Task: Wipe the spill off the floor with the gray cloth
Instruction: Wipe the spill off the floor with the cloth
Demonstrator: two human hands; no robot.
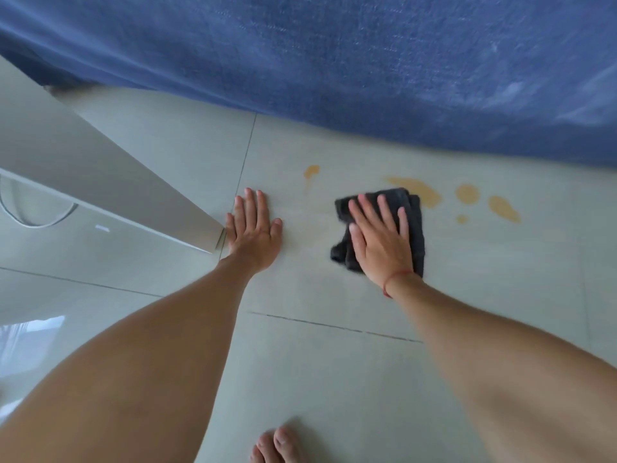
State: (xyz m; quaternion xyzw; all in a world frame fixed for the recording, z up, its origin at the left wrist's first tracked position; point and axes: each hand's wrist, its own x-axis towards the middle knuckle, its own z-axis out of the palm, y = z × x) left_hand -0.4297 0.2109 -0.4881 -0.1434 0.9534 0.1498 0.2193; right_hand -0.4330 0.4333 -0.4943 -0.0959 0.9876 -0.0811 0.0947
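My right hand (379,240) lies flat, fingers spread, on top of the dark gray cloth (415,225), pressing it on the pale tiled floor (334,379). An orange-yellow spill (424,192) touches the cloth's far right corner, with more drops to the right (502,208) and a small one to the left (311,171). Palm down on the bare tile to the left of the cloth rests my left hand (254,228), fingers apart and holding nothing.
A blue fabric cover (367,61) hangs along the far side, just beyond the spill. A white furniture panel (100,168) stands at the left, its corner beside my left hand. My bare toes (277,446) show at the bottom edge.
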